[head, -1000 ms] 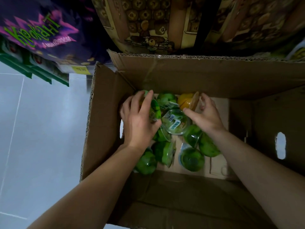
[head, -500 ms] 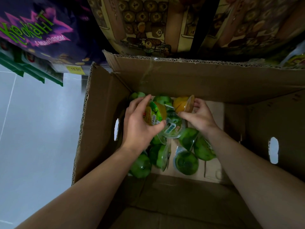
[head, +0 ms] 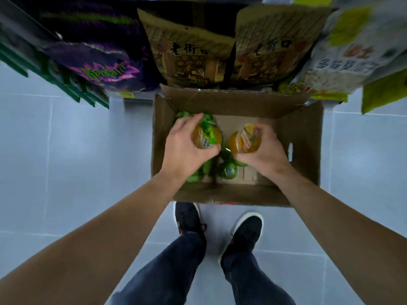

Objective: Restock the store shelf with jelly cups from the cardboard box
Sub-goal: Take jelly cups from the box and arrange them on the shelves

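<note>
- Near the middle of the frame, a bit to the left, the left hand (head: 185, 146) is holding one jelly cup (head: 207, 137), with fingers and thumb curled round it. This cup is yellow with a green top.
- Just to the right of it, the right hand (head: 262, 150) is holding another jelly cup (head: 245, 140), a yellow one, the same way.
- Both cups are hanging over the open cardboard box (head: 306, 148), which is sitting on the floor in the upper middle of the frame.
- More green cups (head: 229, 170) are lying in the bottom of the box.
- It looks like the lifting-out step is going on. Next, the cups are probably going up to the shelf, so the hands need to keep them steady and find a free spot.
- Snack bags (head: 187, 56) are filling the top of the frame.
- Compared with a second ago, the hands are now up out of the pile, each with a cup, and the view is much higher, showing the shoes (head: 189, 219) and legs.
</note>
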